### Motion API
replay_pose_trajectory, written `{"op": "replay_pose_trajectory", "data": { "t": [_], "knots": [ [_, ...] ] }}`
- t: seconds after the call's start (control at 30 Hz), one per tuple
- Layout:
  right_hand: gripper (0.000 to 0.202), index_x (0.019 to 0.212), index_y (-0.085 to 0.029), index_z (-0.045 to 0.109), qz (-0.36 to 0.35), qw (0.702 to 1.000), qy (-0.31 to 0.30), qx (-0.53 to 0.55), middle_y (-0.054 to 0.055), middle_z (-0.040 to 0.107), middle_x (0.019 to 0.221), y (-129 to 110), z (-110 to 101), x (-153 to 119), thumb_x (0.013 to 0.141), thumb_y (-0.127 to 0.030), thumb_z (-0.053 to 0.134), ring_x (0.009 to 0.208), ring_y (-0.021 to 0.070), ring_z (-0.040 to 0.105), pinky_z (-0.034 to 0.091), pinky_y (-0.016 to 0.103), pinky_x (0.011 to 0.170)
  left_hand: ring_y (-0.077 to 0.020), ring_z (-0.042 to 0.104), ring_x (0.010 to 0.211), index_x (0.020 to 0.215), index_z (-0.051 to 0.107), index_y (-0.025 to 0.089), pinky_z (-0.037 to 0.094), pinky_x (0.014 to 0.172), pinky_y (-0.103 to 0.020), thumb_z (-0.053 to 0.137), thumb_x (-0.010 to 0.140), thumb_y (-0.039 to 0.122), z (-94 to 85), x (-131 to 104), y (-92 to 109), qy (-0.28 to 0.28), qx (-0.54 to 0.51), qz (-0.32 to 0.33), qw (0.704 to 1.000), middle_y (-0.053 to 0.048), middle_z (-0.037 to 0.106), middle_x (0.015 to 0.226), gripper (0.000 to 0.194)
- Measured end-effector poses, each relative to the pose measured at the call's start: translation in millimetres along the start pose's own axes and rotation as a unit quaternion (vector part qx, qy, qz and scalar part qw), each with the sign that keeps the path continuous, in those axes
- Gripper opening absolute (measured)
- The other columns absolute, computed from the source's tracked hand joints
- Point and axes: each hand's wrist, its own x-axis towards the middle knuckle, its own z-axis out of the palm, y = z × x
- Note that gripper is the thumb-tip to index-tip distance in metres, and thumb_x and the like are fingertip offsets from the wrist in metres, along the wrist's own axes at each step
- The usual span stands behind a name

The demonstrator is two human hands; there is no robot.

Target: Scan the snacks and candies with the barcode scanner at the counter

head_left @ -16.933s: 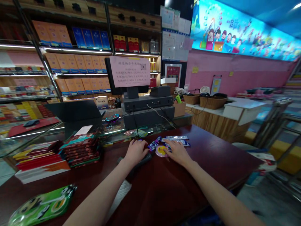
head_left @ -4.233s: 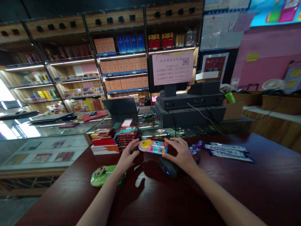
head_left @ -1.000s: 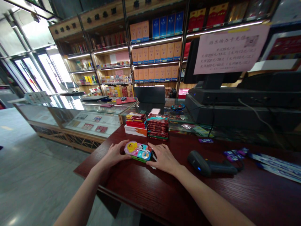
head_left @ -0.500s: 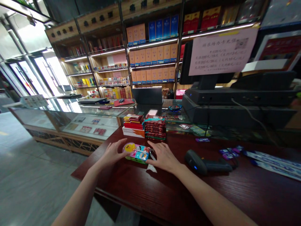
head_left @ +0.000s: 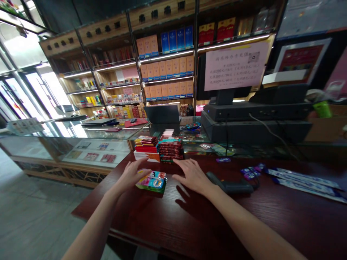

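A small stack of colourful packets (head_left: pixel 153 181), with a green lower edge, lies on the dark red wooden table. My left hand (head_left: pixel 132 177) is over the stack's left end, fingers spread and thumb across the top; whether it touches I cannot tell. To the right of the stack, my right hand (head_left: pixel 193 176) hovers with fingers apart and holds nothing, its shadow falling on the wood. Just behind stand a pile of red and yellow packs (head_left: pixel 146 144) and a taller pile of dark red packets (head_left: pixel 171 148).
A black barcode scanner (head_left: pixel 233 186) lies right of my right hand. Farther right are purple packets (head_left: pixel 251 172) and long blue-white packages (head_left: pixel 303 180). A monitor with a pink notice (head_left: pixel 233 68) stands behind, and a glass display counter (head_left: pixel 89 151) runs to the left.
My right hand has let go of the packet stack and moved off to its right. A pale striped strip beside the stack no longer shows. The camera view has shifted slightly right.
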Motion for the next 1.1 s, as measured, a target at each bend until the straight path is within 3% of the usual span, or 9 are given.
{"op": "replay_pose_trajectory", "data": {
  "t": [0.23,0.5,0.8,0.87,1.0,1.1],
  "knots": [
    [0.056,0.143,-0.021,0.048,0.032,0.999,0.023,-0.025,0.011,0.061,0.137,27.9,-25.0,-20.6,0.094,-0.048,0.054,0.127,0.0254,0.052,0.028,0.048,0.113,-0.0287,0.059,0.123,0.130,0.059,0.024,0.040,0.109,-0.047,0.060,0.085,0.050,18.4,23.9,33.6,-0.020,-0.019,0.075,0.997,-0.007,0.066,0.130,0.053],
    [0.054,0.141,-0.022,0.051,0.067,0.996,0.046,-0.049,0.011,0.061,0.138,51.8,-60.7,-49.2,0.095,-0.050,0.052,0.128,0.0263,0.052,0.027,0.050,0.114,-0.0271,0.060,0.122,0.131,0.059,0.026,0.044,0.107,-0.043,0.058,0.087,0.053,47.9,55.0,81.1,-0.063,-0.036,0.127,0.989,-0.005,0.065,0.132,0.051],
    [0.050,0.138,-0.023,0.054,0.147,0.983,0.081,-0.068,0.009,0.064,0.134,109.1,-78.3,-91.1,0.095,-0.049,0.053,0.125,0.0252,0.054,0.031,0.048,0.111,-0.0252,0.064,0.116,0.127,0.062,0.025,0.045,0.106,-0.041,0.056,0.088,0.050,91.8,85.4,144.1,-0.123,-0.030,0.203,0.971,-0.004,0.069,0.126,0.046],
    [0.049,0.138,-0.023,0.054,0.168,0.979,0.089,-0.072,0.010,0.064,0.134,122.5,-80.9,-100.0,0.095,-0.049,0.052,0.125,0.0255,0.055,0.032,0.047,0.110,-0.0256,0.062,0.119,0.127,0.062,0.026,0.038,0.112,-0.045,0.056,0.089,0.048,100.1,88.5,159.2,-0.138,-0.017,0.217,0.966,-0.004,0.067,0.129,0.044],
    [0.049,0.138,-0.024,0.055,0.200,0.971,0.101,-0.080,0.010,0.064,0.135,147.0,-86.4,-116.9,0.095,-0.047,0.053,0.126,0.0263,0.055,0.034,0.047,0.109,-0.0279,0.055,0.129,0.128,0.060,0.030,0.011,0.119,-0.062,0.058,0.089,0.046,117.1,94.7,184.6,-0.140,0.021,0.215,0.966,-0.003,0.065,0.134,0.042],
    [0.048,0.136,-0.023,0.056,0.223,0.965,0.108,-0.091,0.009,0.065,0.133,162.2,-92.1,-129.3,0.095,-0.046,0.053,0.124,0.0266,0.056,0.036,0.047,0.107,-0.0282,0.055,0.129,0.128,0.059,0.031,0.005,0.117,-0.066,0.057,0.090,0.044,131.1,101.5,199.3,-0.159,0.026,0.225,0.961,-0.004,0.064,0.134,0.041]
  ]
}}
